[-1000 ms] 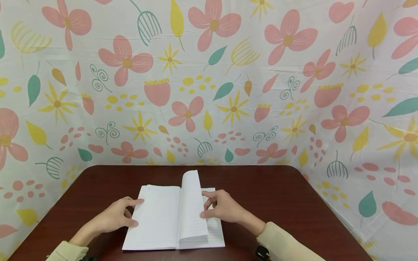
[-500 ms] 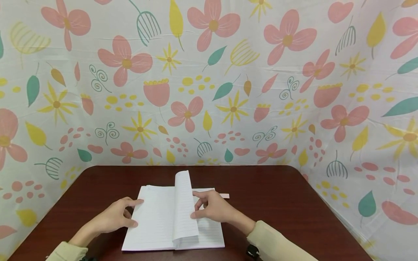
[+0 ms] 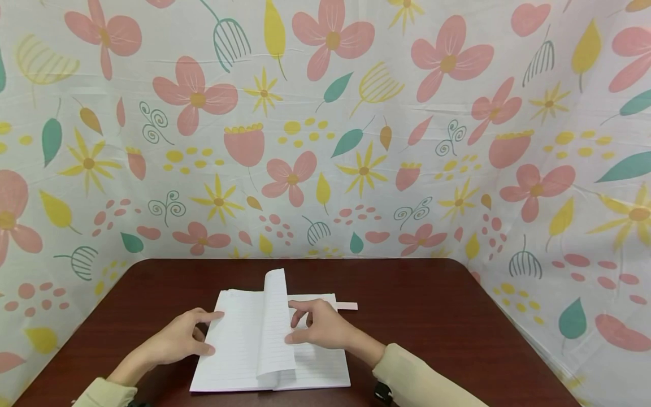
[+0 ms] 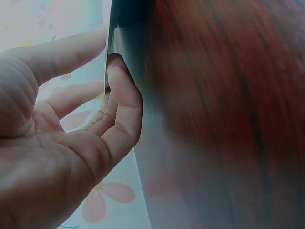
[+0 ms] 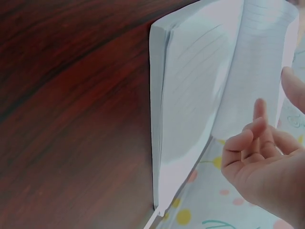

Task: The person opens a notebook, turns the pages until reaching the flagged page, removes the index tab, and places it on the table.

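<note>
A lined notebook [image 3: 234, 339] lies spread on the table in the head view. The left hand [image 3: 175, 337] grips its left edge, thumb and index finger on the page; in the left wrist view that hand [image 4: 90, 124] has fingers curled beneath the edge. A raised page [image 3: 276, 328] stands curved near the middle, its free edge pinched by the right hand [image 3: 325, 327]. The right wrist view shows the right hand [image 5: 267, 167] beside the curved page [image 5: 252, 71], several fingers bent. A pale pink strip [image 3: 347, 306] sticks out past the notebook's right edge.
The dark red-brown table [image 3: 432, 322] extends around the notebook. A white cloth with flowers and leaves [image 3: 325, 130] hangs behind it and at both sides. A black object [image 3: 382, 392] sits at the right sleeve's cuff.
The right hand has moved left with the raised page, uncovering more of the right-hand page and the pink strip. The left hand has stayed in place.
</note>
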The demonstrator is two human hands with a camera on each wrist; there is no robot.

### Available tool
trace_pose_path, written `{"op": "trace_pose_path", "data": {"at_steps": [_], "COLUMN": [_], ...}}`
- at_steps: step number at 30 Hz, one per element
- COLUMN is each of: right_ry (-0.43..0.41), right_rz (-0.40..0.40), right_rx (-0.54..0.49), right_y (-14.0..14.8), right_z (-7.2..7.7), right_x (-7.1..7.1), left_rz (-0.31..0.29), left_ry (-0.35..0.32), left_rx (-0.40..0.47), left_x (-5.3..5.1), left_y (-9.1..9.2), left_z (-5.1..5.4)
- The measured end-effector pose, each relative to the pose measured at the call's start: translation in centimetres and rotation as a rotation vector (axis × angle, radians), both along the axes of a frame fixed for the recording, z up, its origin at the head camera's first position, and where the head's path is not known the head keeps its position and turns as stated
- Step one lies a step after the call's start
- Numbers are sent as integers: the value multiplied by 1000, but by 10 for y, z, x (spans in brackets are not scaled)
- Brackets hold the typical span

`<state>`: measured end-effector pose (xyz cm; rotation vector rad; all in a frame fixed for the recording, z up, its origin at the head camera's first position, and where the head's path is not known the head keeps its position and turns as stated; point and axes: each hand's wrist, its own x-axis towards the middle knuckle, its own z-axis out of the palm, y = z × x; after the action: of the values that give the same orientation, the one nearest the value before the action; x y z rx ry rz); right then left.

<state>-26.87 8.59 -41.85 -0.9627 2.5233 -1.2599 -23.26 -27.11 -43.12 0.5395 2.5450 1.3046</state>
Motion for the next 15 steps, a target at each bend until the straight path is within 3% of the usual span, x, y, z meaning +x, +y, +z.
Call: {"op": "trace_pose_path", "data": {"at_steps": [6,15], "right_ry": [-16,-32], "right_rz": [-21,24], "right_rx": [15,34], "right_y": [-5,-10], "right_z": [-3,-7], "right_x": [0,-2], "left_rz": [-5,-9], "left_ry": [7,11], "left_rx": [-6,-11], "left_x": [0,1], "left_y": [0,0], "left_z": [1,1]}}
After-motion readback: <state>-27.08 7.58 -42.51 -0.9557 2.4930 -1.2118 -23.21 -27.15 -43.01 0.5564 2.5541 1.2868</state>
